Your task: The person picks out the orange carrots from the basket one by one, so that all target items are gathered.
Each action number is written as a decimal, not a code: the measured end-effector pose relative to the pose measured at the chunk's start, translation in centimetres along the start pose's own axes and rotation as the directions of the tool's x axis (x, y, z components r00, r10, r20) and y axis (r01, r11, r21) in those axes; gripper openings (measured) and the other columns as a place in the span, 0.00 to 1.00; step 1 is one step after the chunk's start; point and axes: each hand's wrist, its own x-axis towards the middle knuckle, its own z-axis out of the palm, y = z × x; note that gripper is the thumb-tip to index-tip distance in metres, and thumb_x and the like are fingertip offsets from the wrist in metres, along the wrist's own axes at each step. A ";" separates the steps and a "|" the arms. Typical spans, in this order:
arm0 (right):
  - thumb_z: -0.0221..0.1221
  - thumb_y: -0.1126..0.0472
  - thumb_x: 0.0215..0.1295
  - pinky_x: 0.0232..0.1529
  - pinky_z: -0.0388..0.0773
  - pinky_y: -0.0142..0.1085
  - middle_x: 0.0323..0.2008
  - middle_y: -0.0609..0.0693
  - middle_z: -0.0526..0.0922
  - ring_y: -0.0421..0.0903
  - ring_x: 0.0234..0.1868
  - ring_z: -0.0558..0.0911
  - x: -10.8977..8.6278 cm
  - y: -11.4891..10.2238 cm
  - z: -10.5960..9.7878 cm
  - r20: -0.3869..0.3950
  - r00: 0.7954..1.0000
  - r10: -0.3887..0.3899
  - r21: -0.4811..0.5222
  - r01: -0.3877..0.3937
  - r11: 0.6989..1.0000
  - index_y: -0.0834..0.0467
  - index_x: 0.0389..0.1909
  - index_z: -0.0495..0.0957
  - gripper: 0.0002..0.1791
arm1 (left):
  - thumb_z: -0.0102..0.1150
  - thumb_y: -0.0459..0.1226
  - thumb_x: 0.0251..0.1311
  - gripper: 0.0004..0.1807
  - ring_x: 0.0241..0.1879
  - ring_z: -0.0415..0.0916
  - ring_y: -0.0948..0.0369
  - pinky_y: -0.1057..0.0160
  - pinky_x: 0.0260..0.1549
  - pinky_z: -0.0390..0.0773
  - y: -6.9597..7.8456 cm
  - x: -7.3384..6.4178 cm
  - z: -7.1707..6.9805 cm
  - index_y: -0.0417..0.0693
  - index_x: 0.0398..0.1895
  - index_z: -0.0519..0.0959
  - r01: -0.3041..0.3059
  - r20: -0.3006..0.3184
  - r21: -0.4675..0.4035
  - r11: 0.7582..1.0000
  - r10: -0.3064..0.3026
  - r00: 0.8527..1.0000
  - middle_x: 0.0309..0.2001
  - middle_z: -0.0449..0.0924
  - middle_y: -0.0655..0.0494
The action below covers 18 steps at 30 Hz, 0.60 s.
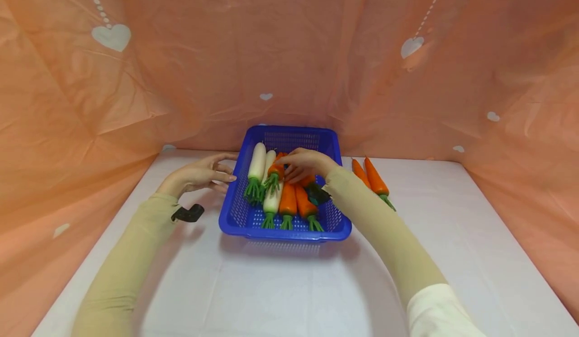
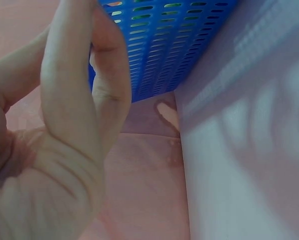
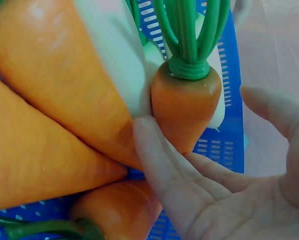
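A blue perforated plastic basket (image 1: 285, 234) holds white radishes (image 1: 257, 162) on its left side and several orange carrots (image 1: 288, 199), all with green stem ends. Inside the basket, my right hand (image 1: 308, 163) reaches over the pile. Its fingers touch a short carrot (image 3: 185, 107) lying near the radishes, and the thumb stands apart from it in the right wrist view. Beside the basket's left wall is my left hand (image 1: 199, 173), its fingers loosely bent and fingertips at the wall. The left wrist view shows this hand close against the basket's slotted side (image 2: 159, 50).
Two carrots (image 1: 375, 178) lie on the white table (image 1: 280, 297) right of the basket, partly behind my right forearm. Peach cloth (image 1: 289, 60) with white hearts hangs behind the table and along both sides. A black device (image 1: 187, 213) sits at my left wrist.
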 end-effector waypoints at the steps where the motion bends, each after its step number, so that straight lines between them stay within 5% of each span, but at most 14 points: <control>1: 0.58 0.56 0.68 0.50 0.78 0.47 0.48 0.70 0.78 0.62 0.49 0.79 0.1 0.0 0.1 -0.008 1.000 0.000 -0.003 0.000 1.000 0.66 0.54 0.76 0.21 | 0.52 0.25 0.65 0.38 0.42 0.77 0.53 0.45 0.45 0.79 0.0 0.0 0.0 0.44 0.74 0.47 0.000 -0.003 0.005 1.000 0.000 1.000 0.50 0.72 0.40; 10: 0.61 0.54 0.65 0.47 0.80 0.46 0.45 0.68 0.76 0.60 0.46 0.81 0.8 0.3 0.7 -0.060 0.998 0.005 -0.011 -0.005 1.000 0.67 0.48 0.75 0.21 | 0.53 0.26 0.65 0.39 0.43 0.76 0.52 0.41 0.48 0.75 0.0 -0.1 0.0 0.45 0.74 0.46 -0.002 -0.002 0.019 1.000 0.002 1.000 0.51 0.71 0.37; 18: 0.64 0.53 0.62 0.44 0.81 0.45 0.26 0.60 0.73 0.59 0.39 0.82 1.1 0.8 1.3 -0.095 0.995 -0.027 -0.051 0.023 0.998 0.68 0.29 0.69 0.22 | 0.52 0.25 0.65 0.38 0.40 0.78 0.53 0.44 0.45 0.78 -0.2 0.0 0.2 0.44 0.74 0.47 -0.007 -0.007 0.002 1.000 0.007 1.000 0.49 0.72 0.40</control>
